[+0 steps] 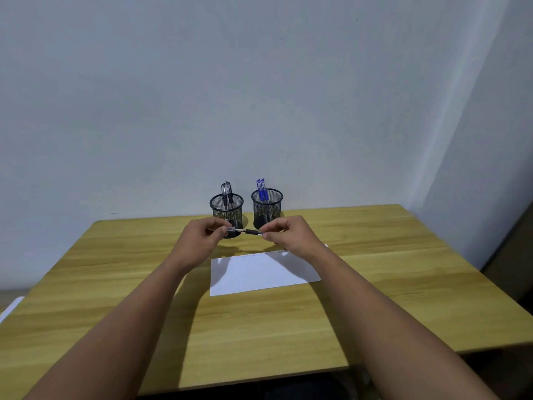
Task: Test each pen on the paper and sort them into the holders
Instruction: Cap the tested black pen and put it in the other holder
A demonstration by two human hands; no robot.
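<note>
I hold one dark pen [252, 232] level above the table, in front of the two holders. My right hand [288, 233] pinches its barrel. My left hand [203, 236] pinches the clear cap [230, 230] at the pen's tip end, and the bare tip shows just outside the cap. Two black mesh holders stand at the table's back: the left holder [227, 210] has black pens in it, the right holder [267, 206] has blue pens. A white paper [261, 274] with faint scribbles along its far edge lies below my hands.
The wooden table [115, 284] stands against a pale wall, with another wall close on the right. A white object [11, 307] shows past the table's left edge.
</note>
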